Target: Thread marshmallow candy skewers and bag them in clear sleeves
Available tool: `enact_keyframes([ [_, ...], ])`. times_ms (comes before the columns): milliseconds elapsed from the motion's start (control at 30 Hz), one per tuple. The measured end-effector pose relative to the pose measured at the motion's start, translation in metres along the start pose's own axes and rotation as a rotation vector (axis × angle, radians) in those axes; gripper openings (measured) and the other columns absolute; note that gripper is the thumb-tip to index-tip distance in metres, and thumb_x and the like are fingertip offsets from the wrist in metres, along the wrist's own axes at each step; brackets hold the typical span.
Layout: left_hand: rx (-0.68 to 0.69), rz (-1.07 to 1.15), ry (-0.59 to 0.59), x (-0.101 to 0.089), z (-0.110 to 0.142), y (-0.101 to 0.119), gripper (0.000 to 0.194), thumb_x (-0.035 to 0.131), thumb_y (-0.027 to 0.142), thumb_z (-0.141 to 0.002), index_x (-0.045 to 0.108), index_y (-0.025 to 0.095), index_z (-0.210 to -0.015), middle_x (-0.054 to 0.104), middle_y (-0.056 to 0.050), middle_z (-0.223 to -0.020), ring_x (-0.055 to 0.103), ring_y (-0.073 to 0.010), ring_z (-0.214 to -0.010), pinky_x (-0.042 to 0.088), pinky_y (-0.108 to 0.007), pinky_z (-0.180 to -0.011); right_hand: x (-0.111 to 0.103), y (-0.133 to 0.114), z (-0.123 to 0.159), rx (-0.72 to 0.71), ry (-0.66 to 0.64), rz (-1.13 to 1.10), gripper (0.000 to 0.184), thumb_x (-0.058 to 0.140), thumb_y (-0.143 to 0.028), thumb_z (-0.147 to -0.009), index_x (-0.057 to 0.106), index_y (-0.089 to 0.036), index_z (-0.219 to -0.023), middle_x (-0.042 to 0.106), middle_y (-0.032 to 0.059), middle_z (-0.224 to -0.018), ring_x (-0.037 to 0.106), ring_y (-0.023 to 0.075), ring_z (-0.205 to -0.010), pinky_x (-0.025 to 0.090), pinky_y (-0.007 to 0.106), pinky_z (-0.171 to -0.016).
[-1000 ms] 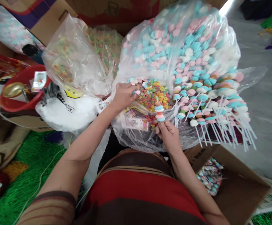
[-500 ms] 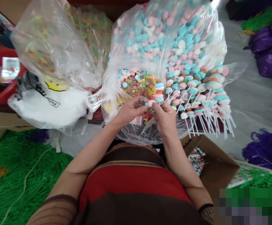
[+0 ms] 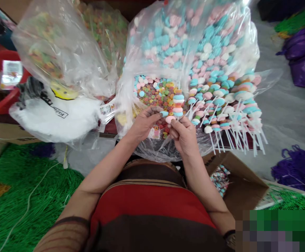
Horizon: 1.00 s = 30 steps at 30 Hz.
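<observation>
My left hand (image 3: 145, 123) pinches a small blue marshmallow (image 3: 164, 113) between thumb and fingertips. Close beside it, my right hand (image 3: 185, 134) is closed round the lower end of a candy skewer (image 3: 178, 101), which stands upright. Blue, white, orange and pink sweets are stacked on that stick. The right thumb also presses on a pink marshmallow (image 3: 170, 119), lying apart from the stack. Behind both hands are loose gummy rings (image 3: 155, 96) in an opened plastic bag. At the right lies a pile of finished-looking candy skewers (image 3: 228, 105) with white sticks pointing toward me.
A large clear bag of marshmallows (image 3: 168, 38) stands at the back, with a bag of gummy rings (image 3: 55, 52) left of it. A white printed plastic bag (image 3: 58, 120) and a red basin (image 3: 0, 63) are farther left. Below right is a cardboard box (image 3: 244, 185).
My left hand came from the candy bag to my right hand with marshmallows. The pink one is now under my right thumb, the blue one in my left fingers. The view shifted too.
</observation>
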<state>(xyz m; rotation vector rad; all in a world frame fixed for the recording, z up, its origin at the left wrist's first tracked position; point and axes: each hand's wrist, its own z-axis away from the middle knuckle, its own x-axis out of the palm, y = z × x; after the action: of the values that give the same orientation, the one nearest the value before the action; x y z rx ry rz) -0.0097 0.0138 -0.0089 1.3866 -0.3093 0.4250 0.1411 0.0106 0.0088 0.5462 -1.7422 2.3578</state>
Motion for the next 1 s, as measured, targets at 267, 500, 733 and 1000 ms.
enact_keyframes([
  [267,0.342,-0.416,-0.156,-0.004,0.005,-0.003,0.018,0.073,0.021,-0.085,0.068,0.021,-0.102,0.076,-0.001,-0.1,0.072,-0.0136,-0.096,0.055,-0.029,-0.093,0.002,-0.002,0.001,0.029,0.026,0.012,0.033,0.085,-0.04,-0.071,0.06,-0.022,-0.08,0.047,-0.0096,-0.058,0.027,0.004,-0.044,0.018,0.023,-0.043],
  [500,0.411,-0.455,-0.115,-0.006,0.002,-0.011,0.024,0.069,0.026,-0.09,0.063,0.023,-0.113,0.074,-0.002,-0.106,0.071,-0.0132,-0.099,0.055,-0.029,-0.096,0.002,0.004,-0.001,0.018,0.033,0.11,0.034,0.082,-0.043,-0.073,0.06,-0.022,-0.087,0.047,-0.0086,-0.064,0.035,0.0067,-0.052,0.027,0.023,-0.047],
  [733,0.165,-0.395,-0.071,-0.003,0.007,-0.005,0.031,0.069,0.049,-0.091,0.074,0.019,-0.098,0.075,-0.003,-0.094,0.069,-0.0158,-0.087,0.057,-0.03,-0.084,0.006,0.007,-0.002,-0.038,0.036,0.167,0.029,0.076,-0.045,-0.077,0.062,-0.022,-0.09,0.055,-0.0041,-0.07,0.05,0.0118,-0.063,0.038,0.024,-0.053],
  [1000,0.048,-0.269,-0.114,0.002,0.011,0.004,0.035,0.083,0.049,-0.08,0.078,0.018,-0.096,0.072,0.001,-0.079,0.064,-0.0121,-0.073,0.053,-0.026,-0.073,-0.002,0.012,0.0,-0.046,-0.071,0.183,0.034,0.074,-0.054,-0.083,0.062,-0.023,-0.08,0.055,-0.0031,-0.068,0.036,0.009,-0.052,0.029,0.024,-0.046],
])
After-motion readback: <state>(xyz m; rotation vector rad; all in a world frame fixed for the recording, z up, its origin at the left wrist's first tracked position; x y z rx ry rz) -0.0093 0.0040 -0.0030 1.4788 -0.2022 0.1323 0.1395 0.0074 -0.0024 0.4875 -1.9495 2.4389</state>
